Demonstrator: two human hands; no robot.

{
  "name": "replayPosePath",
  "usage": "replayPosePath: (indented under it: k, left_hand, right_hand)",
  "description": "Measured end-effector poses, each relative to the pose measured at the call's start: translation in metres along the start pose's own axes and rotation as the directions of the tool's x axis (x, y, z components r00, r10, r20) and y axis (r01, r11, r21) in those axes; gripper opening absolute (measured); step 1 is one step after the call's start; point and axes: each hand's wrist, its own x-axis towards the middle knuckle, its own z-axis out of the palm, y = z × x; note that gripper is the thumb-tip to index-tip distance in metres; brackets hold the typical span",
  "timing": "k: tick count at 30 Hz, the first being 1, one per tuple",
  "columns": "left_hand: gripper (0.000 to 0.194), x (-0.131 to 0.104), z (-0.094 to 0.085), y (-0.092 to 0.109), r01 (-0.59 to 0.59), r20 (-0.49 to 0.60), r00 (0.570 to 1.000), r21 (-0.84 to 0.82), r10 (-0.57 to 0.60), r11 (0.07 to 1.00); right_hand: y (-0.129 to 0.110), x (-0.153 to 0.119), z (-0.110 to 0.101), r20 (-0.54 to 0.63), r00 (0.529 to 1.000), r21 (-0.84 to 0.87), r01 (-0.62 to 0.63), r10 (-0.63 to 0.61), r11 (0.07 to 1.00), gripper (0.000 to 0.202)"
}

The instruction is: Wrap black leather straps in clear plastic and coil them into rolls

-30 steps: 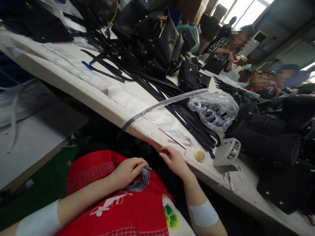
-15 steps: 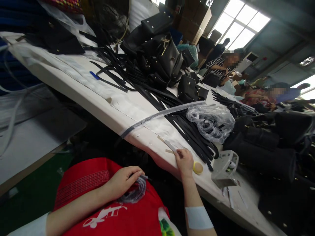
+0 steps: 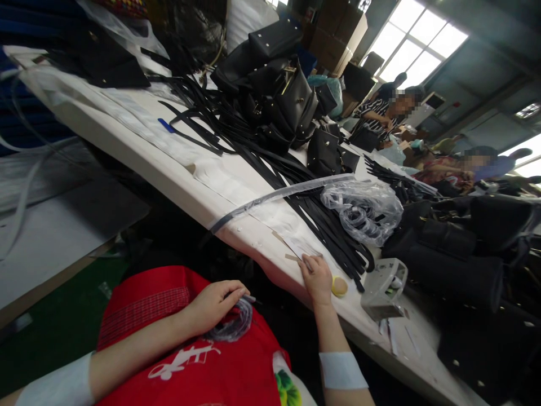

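My left hand (image 3: 222,301) rests over my lap, fingers curled around a coil of dark strap in clear plastic (image 3: 234,324). A short end of the coil sticks out past the fingertips. My right hand (image 3: 316,276) is at the table's near edge with its fingers pinched together. Something small and greyish shows at the fingertips, too blurred to name. Thin tan strips (image 3: 291,257) lie just left of those fingers. To the right of that hand sits a round yellow-edged tape roll (image 3: 339,286).
Long black straps (image 3: 313,231) run along the white table (image 3: 169,180). A plastic-wrapped strip (image 3: 274,196) crosses the table from a clear bag of coils (image 3: 363,211). Black handbags (image 3: 287,107) are heaped behind. A tape dispenser (image 3: 384,287) stands at right. Other people work farther back.
The grey strip that lay before my right fingers is less visible now, and the hand's fingers have drawn closer together. My left hand still holds the coil. The view has shifted slightly.
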Motion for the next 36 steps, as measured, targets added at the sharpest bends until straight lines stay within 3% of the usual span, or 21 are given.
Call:
replayPosePath:
  k: [5, 12, 21, 26, 28, 32, 36]
  left_hand:
    - [0.039, 0.003, 0.001, -0.003, 0.004, 0.015, 1.000, 0.006, -0.004, 1.000]
    - [0.038, 0.006, 0.001, -0.005, 0.013, 0.008, 1.000, 0.009, -0.013, 1.000]
    - [0.038, 0.008, 0.002, -0.004, 0.018, 0.004, 1.000, 0.015, -0.018, 1.000]
    - [0.037, 0.006, 0.001, -0.005, 0.021, 0.009, 1.000, 0.010, -0.021, 1.000]
    - [0.038, 0.005, 0.001, -0.005, 0.020, 0.007, 1.000, 0.010, -0.020, 1.000]
    - [0.039, 0.003, 0.000, -0.005, 0.015, 0.002, 1.000, 0.010, -0.015, 1.000]
    - [0.039, 0.000, -0.001, -0.002, 0.008, 0.013, 1.000, 0.000, -0.008, 1.000]
  right_hand:
    - [0.001, 0.002, 0.005, -0.030, 0.992, 0.167, -0.117, 0.124, 0.979, 0.024]
    - [0.002, 0.009, 0.000, 0.032, 0.978, 0.271, -0.207, 0.206, 0.940, 0.032]
    - [0.005, 0.023, -0.014, 0.167, 0.964, 0.287, -0.250, 0.209, 0.925, 0.038]
    - [-0.004, 0.017, -0.014, 0.092, 0.977, 0.194, -0.205, 0.191, 0.959, 0.030]
    - [-0.012, 0.011, -0.013, 0.054, 0.990, 0.113, -0.136, 0.131, 0.984, 0.027]
    - [-0.029, 0.006, -0.010, 0.171, 0.981, -0.104, 0.114, -0.095, 0.988, 0.025]
    - [-0.039, 0.017, -0.009, 0.268, 0.956, -0.222, 0.186, -0.123, 0.957, 0.022]
